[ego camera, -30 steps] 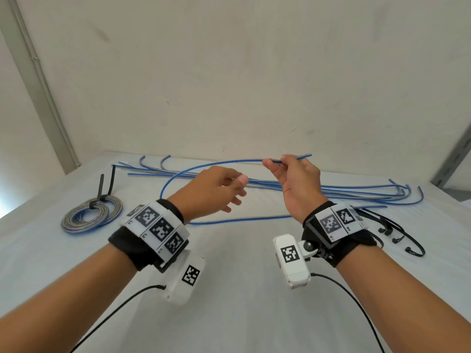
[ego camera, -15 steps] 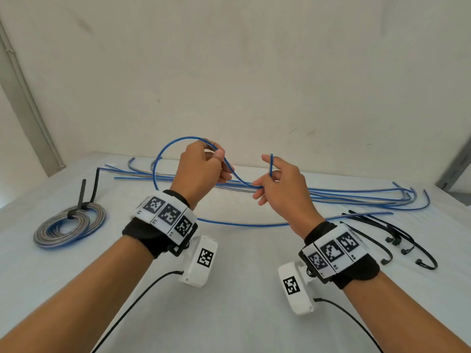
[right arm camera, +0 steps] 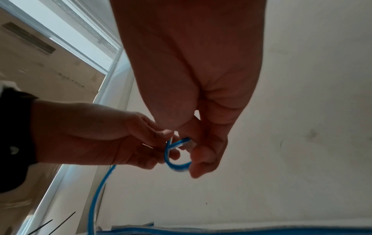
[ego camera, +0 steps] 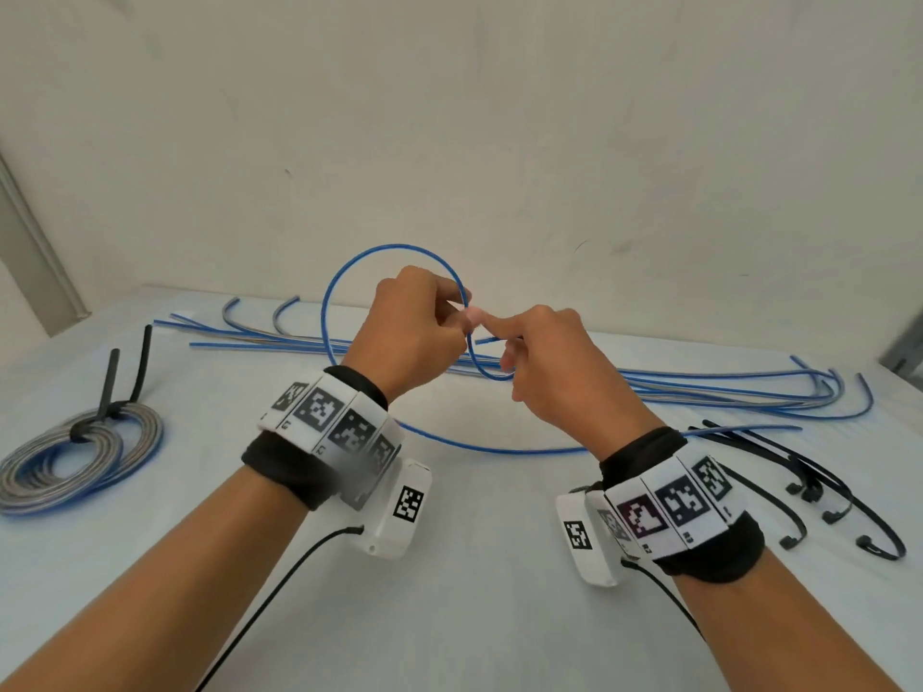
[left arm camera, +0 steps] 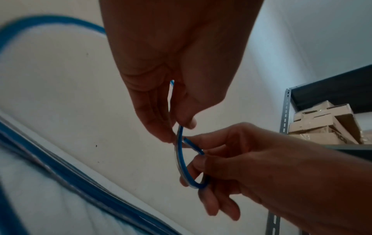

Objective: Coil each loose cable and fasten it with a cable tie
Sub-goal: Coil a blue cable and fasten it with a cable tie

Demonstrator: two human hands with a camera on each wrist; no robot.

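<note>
A thin blue cable (ego camera: 349, 264) rises in a round loop above the white table (ego camera: 474, 566). My left hand (ego camera: 424, 322) pinches it where the loop closes, seen close in the left wrist view (left arm camera: 180, 132). My right hand (ego camera: 529, 352) meets the left one and holds the cable's short curled end (right arm camera: 177, 165) between thumb and fingers. The rest of this cable (ego camera: 499, 448) trails over the table toward the right. Both hands hover above the table's middle.
A bundle of loose blue cables (ego camera: 699, 387) lies along the back of the table. A coiled, tied cable (ego camera: 75, 467) sits at the left. Several black cable ties (ego camera: 824, 496) lie at the right. A metal shelf with cardboard boxes (left arm camera: 322, 125) stands beyond.
The hands came together: a second ago they were apart with the cable stretched between them. The left hand took hold of the cable, and its arc closed into a round loop.
</note>
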